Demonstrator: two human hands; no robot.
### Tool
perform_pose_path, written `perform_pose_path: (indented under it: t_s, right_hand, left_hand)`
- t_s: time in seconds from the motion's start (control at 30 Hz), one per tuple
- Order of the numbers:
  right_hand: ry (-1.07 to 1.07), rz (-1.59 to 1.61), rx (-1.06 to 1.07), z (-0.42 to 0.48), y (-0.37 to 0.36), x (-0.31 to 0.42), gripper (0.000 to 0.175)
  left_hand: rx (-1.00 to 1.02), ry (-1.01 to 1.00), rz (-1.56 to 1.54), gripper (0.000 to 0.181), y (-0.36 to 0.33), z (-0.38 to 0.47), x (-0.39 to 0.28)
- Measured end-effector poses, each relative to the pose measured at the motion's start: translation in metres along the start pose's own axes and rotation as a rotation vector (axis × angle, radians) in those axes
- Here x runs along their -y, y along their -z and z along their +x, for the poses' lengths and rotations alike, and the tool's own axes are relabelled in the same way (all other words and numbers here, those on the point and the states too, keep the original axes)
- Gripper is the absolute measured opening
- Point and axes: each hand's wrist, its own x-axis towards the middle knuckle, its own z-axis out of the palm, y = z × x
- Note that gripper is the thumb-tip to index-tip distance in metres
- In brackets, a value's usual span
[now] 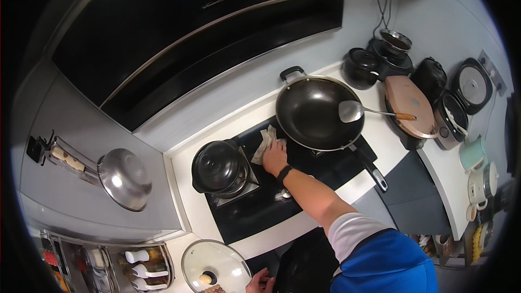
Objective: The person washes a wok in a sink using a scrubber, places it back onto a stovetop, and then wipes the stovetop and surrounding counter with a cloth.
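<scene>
My right hand [275,157], with a black band at its wrist, presses a crumpled pale cloth [267,140] onto the black glass gas hob [260,211], between the two burners. On the left burner stands a black lidded pot [220,167]. A large wok [313,118] sits on the right burner, and a metal spatula [351,111] with a wooden handle reaches across its right rim. At the bottom edge, partly cut off, my left hand [260,281] has its fingers curled beside a glass lid [215,262]; whether it holds something cannot be seen.
A pink electric griddle [411,106], a dark pot [361,67] and an open rice cooker [449,114] stand on the right counter. A metal strainer [126,179] hangs on the left wall. A bottle rack [167,264] is at the lower left, and a black range hood [228,28] overhangs the hob.
</scene>
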Motion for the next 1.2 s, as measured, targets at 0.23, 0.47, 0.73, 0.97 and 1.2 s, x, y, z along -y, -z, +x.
perform_pose_path:
  t_s: [0.23,0.47,0.73,0.97,1.2]
  right_hand:
    - [0.199,0.267,0.044,0.083,-0.020,0.026,0.038]
    - [0.405,0.117,0.218,0.005,0.004,0.005,0.039]
    - [0.066,-0.022,0.534,-0.029,0.041,-0.022,0.042]
    - [0.021,-0.033,0.211,0.033,-0.017,-0.018,0.039]
    - [0.494,-0.216,0.480,-0.076,0.060,0.023,0.027]
  left_hand:
    - [-0.088,0.102,-0.046,0.038,0.009,-0.020,-0.004]
    - [-0.014,0.080,-0.095,0.036,0.000,0.001,0.004]
    - [-0.090,-0.141,-0.041,0.036,0.000,0.008,-0.009]
    - [-0.117,-0.034,-0.063,0.037,-0.005,-0.027,0.005]
    - [-0.166,-0.055,-0.088,0.036,-0.013,-0.033,0.005]
